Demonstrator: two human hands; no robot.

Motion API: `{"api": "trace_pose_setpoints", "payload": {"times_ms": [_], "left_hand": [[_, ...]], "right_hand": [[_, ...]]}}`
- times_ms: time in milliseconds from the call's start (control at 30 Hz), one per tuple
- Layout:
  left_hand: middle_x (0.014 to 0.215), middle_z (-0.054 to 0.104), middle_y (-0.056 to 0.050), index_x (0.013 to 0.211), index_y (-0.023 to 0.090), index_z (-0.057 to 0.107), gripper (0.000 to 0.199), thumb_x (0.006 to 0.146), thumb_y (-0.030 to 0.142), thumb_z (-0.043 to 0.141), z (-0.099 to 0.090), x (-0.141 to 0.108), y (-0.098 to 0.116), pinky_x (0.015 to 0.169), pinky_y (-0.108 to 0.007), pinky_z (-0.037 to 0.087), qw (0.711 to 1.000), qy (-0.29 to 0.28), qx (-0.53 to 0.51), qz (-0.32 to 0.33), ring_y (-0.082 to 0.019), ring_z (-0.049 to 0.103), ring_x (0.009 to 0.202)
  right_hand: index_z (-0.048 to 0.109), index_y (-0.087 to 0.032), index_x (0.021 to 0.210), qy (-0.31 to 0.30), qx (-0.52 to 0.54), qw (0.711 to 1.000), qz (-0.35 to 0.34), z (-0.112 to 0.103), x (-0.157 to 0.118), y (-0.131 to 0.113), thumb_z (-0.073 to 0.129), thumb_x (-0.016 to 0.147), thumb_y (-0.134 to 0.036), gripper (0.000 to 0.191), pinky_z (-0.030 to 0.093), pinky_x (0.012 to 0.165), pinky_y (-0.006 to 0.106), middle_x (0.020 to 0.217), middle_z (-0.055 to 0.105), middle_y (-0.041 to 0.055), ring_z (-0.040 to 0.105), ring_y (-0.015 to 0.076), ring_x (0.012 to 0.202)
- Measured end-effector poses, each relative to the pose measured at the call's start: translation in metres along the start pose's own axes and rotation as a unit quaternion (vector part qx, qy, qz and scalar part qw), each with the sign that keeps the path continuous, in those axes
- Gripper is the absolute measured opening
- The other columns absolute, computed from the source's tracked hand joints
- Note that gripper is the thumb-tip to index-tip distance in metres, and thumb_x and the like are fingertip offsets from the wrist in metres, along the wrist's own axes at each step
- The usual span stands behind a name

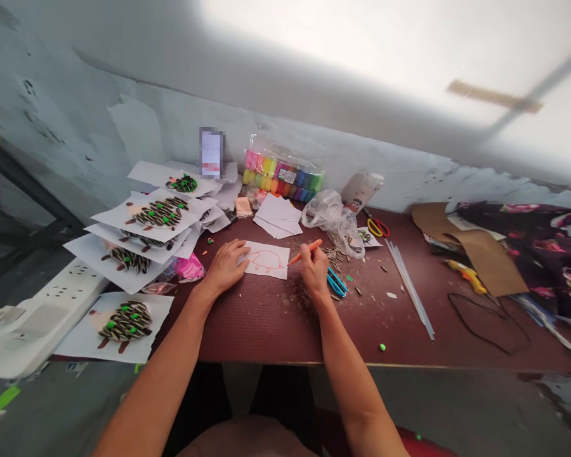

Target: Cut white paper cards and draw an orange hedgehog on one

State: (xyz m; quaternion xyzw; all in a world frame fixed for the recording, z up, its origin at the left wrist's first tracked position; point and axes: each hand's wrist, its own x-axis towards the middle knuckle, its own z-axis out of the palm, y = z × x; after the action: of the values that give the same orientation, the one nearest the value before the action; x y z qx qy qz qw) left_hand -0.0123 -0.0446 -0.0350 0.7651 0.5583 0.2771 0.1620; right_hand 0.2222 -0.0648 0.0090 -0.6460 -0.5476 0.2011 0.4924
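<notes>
No text can be read here; a card [212, 152] standing at the back of the table is pixelated, its markings lost; a small label [290, 177] on a clear tub of coloured clay shows print too small to read; a label [354, 205] on a white bottle beside the tub is likewise illegible; no brand, number or sign can be made out on any of them.

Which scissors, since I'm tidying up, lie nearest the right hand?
The blue-handled scissors beside the right hand, which grips an orange pen; the red-and-yellow-handled pair lies farther back.
</notes>
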Motion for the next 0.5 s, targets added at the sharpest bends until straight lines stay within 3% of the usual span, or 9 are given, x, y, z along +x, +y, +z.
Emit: {"api": "trace_pose_setpoints", "payload": {"times_ms": [133, 300, 500], "left_hand": [[0.139, 0.06, -0.014, 0.113, 0.015, 0.074, 0.04, 0.083, 0.027, 0.05, 0.002, 0.0, -0.002, 0.115, -0.047, 0.043, 1.0, 0.015, -0.005, 0.007, -0.031, 0.056, 0.128], [0.137, 0.062, -0.011, 0.112, 0.019, 0.074, 0.039, 0.087, 0.025, 0.045, 0.001, 0.002, -0.001, 0.115, -0.048, 0.043, 0.999, 0.033, -0.034, 0.001, -0.028, 0.057, 0.127], [0.12, 0.071, -0.011, 0.109, 0.017, 0.074, 0.038, 0.087, 0.024, 0.044, -0.009, 0.003, 0.007, 0.111, -0.044, 0.047, 0.988, 0.113, -0.097, -0.036, -0.026, 0.063, 0.117]], "right_hand": [[0.049, -0.023, 0.059, -0.017, -0.013, 1.0, 0.016, -0.002, 0.002, 0.001, 0.039, 0.09, -0.05, 0.042, 0.032, 0.059, 0.028, 0.051, 0.049, -0.003, 0.039, 0.0137, 0.055], [0.052, -0.022, 0.054, -0.052, -0.003, 0.998, 0.026, -0.007, 0.002, -0.002, 0.038, 0.092, -0.034, 0.042, 0.039, 0.061, 0.026, 0.053, 0.063, 0.003, 0.049, 0.0147, 0.054], [0.052, -0.021, 0.05, -0.141, -0.057, 0.987, 0.056, -0.01, 0.005, 0.0, 0.045, 0.087, -0.025, 0.038, 0.036, 0.058, 0.024, 0.049, 0.063, 0.0021, 0.053, 0.0135, 0.051]]}}
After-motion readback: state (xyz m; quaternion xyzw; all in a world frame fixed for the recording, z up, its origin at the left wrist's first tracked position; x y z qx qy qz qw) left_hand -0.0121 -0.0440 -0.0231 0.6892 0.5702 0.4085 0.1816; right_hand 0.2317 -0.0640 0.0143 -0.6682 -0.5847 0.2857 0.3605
